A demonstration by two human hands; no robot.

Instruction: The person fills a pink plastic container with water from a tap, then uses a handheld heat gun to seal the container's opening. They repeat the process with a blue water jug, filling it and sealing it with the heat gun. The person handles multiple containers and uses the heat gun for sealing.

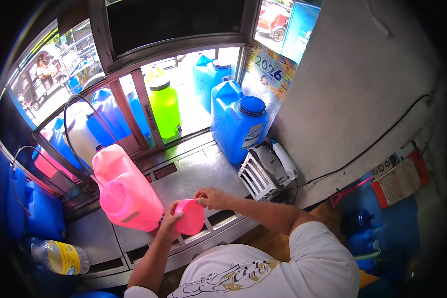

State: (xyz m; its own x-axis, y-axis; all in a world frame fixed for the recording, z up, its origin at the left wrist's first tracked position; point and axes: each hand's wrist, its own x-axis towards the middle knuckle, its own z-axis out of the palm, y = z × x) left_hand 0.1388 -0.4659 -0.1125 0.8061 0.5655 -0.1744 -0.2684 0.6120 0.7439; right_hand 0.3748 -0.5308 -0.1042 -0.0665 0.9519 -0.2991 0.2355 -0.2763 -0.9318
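Note:
My left hand [170, 222] grips a round pink plastic lid [191, 218] by its left rim, thumb on the flat face. The fingertips of my right hand [211, 198] are pinched at the lid's upper right edge. Just left of my hands, a pink plastic water jug [143, 205] stands on the metal counter [205, 171], its wide mouth [115, 197] uncovered. A thin curved filling tube [65, 126] runs down to that mouth. What is inside the mouth is blurred by glare.
A capped blue water jug [238, 119] stands by the wall, beside a white device with a slatted frame [262, 171]. Behind the sliding window frame [149, 108] are a lime-green jug [165, 108] and several blue ones. A clear bottle [65, 257] lies at lower left.

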